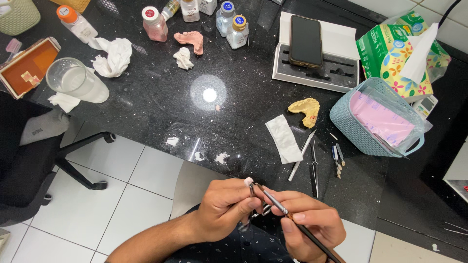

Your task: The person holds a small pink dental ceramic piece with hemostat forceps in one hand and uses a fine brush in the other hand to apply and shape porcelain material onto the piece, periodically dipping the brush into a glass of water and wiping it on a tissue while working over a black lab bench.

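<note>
Black speckled countertop [146, 107] fills most of my view, with white floor tiles below its edge. I see my left hand [222, 207] closed around a metal clamp [252, 195] that carries a small whitish tooth piece [248, 181] at its tip, held up over my lap, just off the counter's edge. My right hand [307, 221] pinches a thin brush [287, 214], its tip reaching up beside that piece. On the counter near the hands lie a folded white wipe [283, 139], metal tweezers [314, 165] and a yellow dental cast [305, 110]. Farther back sit a phone [306, 40] on a white box, small bottles [233, 24], a pink cast [190, 41], a plastic cup [75, 80] and a blue basket [341, 114].
</note>
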{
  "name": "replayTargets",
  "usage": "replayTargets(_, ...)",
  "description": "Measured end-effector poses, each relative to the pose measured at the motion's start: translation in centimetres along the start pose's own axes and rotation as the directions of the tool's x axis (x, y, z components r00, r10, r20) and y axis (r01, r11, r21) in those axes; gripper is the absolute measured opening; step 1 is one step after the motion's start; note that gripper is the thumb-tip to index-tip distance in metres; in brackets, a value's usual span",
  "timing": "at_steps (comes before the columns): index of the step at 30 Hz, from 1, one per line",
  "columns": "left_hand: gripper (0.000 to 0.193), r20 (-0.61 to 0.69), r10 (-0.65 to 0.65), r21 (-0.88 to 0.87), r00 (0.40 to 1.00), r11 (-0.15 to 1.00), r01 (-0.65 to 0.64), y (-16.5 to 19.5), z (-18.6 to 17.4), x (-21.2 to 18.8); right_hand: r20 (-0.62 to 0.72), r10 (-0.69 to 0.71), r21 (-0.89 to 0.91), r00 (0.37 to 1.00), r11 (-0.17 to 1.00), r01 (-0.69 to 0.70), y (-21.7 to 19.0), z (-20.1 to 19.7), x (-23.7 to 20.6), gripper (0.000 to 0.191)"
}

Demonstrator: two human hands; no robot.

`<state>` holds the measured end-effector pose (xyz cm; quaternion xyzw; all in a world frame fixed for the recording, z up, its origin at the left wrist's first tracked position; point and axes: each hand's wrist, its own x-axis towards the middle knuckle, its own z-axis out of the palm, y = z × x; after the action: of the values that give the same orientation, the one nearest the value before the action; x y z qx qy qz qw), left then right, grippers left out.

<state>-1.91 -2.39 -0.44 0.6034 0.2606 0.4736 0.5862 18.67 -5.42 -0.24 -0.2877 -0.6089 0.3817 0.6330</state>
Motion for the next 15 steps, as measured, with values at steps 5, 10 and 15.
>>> replayTargets(5,0.021,-0.023,0.094,0.213,0.995,0.973,-0.087,0.7,-1.1,0.4,-0.008,0.037,-0.168,0.999,0.985,-0.038,-1.3,-2.0,1.3,0.015)
replayTargets(10,0.029,-0.007,0.203,0.344,0.979,0.92,-0.189,1.0,-2.0,0.7,-0.069,0.015,-0.156,0.998,0.987,-0.026,-2.5,-1.7,2.4,0.015)
replayTargets(15,0.027,0.008,0.197,0.393,0.98,0.901,-0.184,1.0,-1.6,0.6,0.041,0.012,-0.348,0.999,0.937,0.003,-3.4,-0.9,3.6,0.025)
